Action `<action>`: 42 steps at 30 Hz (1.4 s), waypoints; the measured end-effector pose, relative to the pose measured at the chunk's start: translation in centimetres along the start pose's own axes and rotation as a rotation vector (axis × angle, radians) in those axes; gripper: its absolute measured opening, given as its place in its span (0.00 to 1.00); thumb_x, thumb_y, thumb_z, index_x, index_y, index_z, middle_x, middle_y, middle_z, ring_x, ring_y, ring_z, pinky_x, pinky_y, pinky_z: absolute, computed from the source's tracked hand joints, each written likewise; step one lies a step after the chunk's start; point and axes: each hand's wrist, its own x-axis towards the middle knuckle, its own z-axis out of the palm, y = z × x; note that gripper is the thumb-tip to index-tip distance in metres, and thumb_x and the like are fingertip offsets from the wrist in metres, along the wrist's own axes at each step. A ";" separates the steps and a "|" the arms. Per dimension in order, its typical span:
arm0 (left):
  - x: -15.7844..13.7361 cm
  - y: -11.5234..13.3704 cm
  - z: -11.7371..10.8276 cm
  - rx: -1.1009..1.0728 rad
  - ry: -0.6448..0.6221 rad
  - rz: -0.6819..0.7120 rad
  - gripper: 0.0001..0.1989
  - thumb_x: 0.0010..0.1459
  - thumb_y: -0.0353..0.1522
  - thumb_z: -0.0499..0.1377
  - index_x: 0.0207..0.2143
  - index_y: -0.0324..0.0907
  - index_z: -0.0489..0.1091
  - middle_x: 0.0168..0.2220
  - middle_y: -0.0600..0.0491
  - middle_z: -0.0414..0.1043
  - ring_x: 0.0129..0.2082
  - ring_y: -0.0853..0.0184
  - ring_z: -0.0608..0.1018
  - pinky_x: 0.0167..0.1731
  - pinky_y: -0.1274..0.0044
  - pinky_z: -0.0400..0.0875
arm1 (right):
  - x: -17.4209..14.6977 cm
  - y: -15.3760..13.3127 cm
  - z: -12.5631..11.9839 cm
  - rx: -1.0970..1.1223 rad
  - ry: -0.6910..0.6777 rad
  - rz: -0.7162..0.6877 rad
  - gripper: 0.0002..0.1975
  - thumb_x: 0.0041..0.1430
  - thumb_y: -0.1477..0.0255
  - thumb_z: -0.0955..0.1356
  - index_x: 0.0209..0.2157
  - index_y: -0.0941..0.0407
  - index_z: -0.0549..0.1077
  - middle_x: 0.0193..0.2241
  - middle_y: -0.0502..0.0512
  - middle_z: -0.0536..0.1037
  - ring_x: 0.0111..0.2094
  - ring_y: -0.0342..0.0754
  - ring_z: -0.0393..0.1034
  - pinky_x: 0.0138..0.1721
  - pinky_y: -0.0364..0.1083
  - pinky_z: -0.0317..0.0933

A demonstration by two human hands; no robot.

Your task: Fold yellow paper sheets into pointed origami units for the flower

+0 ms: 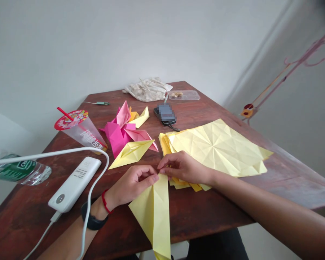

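Observation:
Between my hands hangs a folded yellow sheet of paper (pixel 160 216), its upper tip pinched and its lower end reaching past the table's front edge. My left hand (pixel 134 184), with a red cord and a dark band at the wrist, grips the tip from the left, thumb on top. Fingers bent, my right hand (pixel 182 168) closes on the same tip from the right. Beneath and beyond the right hand lies a stack of creased yellow sheets (pixel 219 148). Just past my hands sits a folded yellow paper piece (pixel 135 151), beside pink folded pieces (pixel 117 135).
On the left are a white power bank (pixel 74 184) with a cable, a tilted plastic cup (pixel 83 131) with a straw, and a water bottle (pixel 21 169). A black device (pixel 165 113), a crumpled cloth (pixel 147 89) and a clear tray (pixel 188 95) lie farther back.

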 end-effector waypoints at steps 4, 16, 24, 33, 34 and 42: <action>0.1 0.0 -0.1 0.082 0.034 0.047 0.13 0.63 0.39 0.57 0.32 0.40 0.75 0.31 0.53 0.74 0.31 0.67 0.73 0.33 0.79 0.68 | 0.0 -0.3 0.1 0.061 0.022 0.034 0.16 0.58 0.58 0.72 0.34 0.58 0.75 0.26 0.51 0.78 0.24 0.43 0.74 0.26 0.41 0.68; -0.2 0.6 -0.1 0.171 0.131 0.130 0.14 0.63 0.39 0.57 0.28 0.40 0.73 0.27 0.54 0.73 0.29 0.68 0.72 0.32 0.79 0.69 | -0.5 -1.7 -0.4 -0.154 -0.043 -0.041 0.23 0.66 0.56 0.65 0.24 0.57 0.70 0.18 0.49 0.73 0.16 0.39 0.63 0.18 0.38 0.55; -0.4 1.5 0.6 0.097 0.169 0.162 0.15 0.62 0.40 0.59 0.27 0.40 0.69 0.26 0.56 0.67 0.27 0.70 0.69 0.28 0.80 0.65 | -1.0 -1.9 0.3 -0.158 0.116 -0.139 0.23 0.64 0.55 0.67 0.22 0.57 0.69 0.15 0.48 0.71 0.16 0.38 0.60 0.18 0.38 0.52; 3.6 4.4 0.1 -0.033 0.455 0.262 0.17 0.59 0.46 0.61 0.34 0.39 0.73 0.32 0.53 0.74 0.31 0.67 0.74 0.30 0.79 0.68 | -0.7 -2.8 -2.2 0.177 0.039 -0.147 0.25 0.58 0.47 0.68 0.28 0.58 0.72 0.26 0.52 0.76 0.29 0.46 0.74 0.29 0.44 0.72; 4.2 4.6 0.0 -0.055 0.518 0.281 0.18 0.58 0.46 0.62 0.33 0.39 0.73 0.31 0.53 0.74 0.30 0.67 0.73 0.30 0.79 0.68 | -0.7 -2.9 -2.4 0.167 0.034 -0.133 0.24 0.57 0.49 0.70 0.28 0.58 0.72 0.27 0.52 0.75 0.30 0.46 0.74 0.29 0.43 0.72; 5.7 4.0 0.9 -0.253 0.783 0.388 0.21 0.53 0.49 0.64 0.32 0.39 0.74 0.31 0.53 0.75 0.32 0.65 0.74 0.33 0.77 0.67 | -0.6 -2.0 -2.6 0.143 -0.006 -0.048 0.22 0.51 0.51 0.74 0.33 0.56 0.74 0.29 0.51 0.75 0.31 0.45 0.73 0.28 0.41 0.71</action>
